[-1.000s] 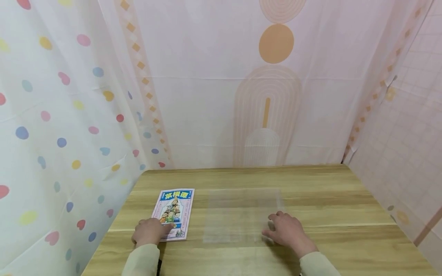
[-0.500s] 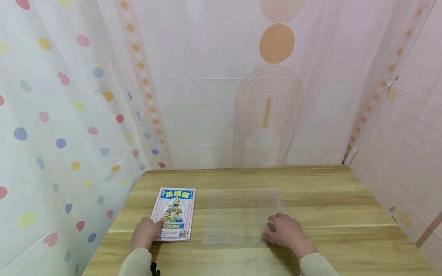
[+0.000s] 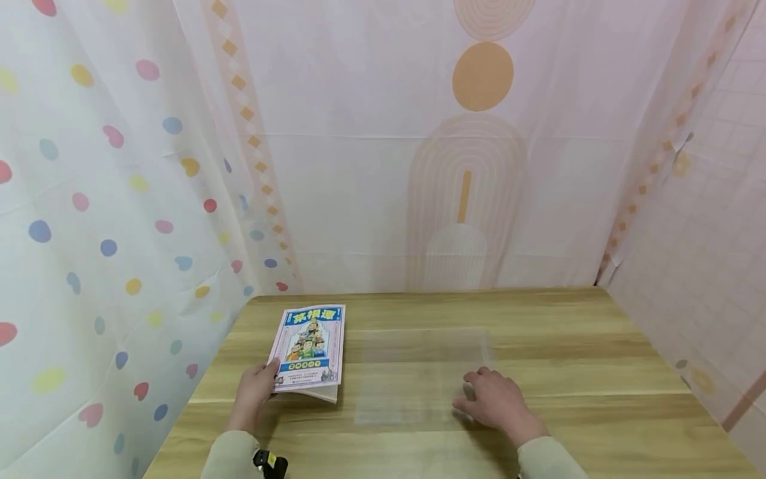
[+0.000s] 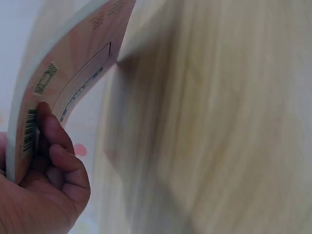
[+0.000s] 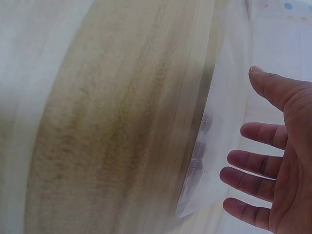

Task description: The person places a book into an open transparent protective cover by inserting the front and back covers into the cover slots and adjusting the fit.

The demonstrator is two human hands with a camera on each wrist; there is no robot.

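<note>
Booklet [image 3: 310, 344] lifted since before, left hand [image 3: 256, 389] pinching; right hand [image 3: 494, 400] flat on sleeve [image 3: 413, 372].

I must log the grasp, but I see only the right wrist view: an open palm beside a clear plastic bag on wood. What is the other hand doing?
Observer: The left hand grips a colourful booklet at its near left corner; the near edge is off the wooden table.
Operator: Can you see how the fingers lie on it?
Observer: In the left wrist view, curled fingers lie on the back cover beside a barcode.
Operator: Is the booklet on the bag?
Observer: No. The transparent bag lies flat to the booklet's right, and the right hand rests on its near right part.
</note>
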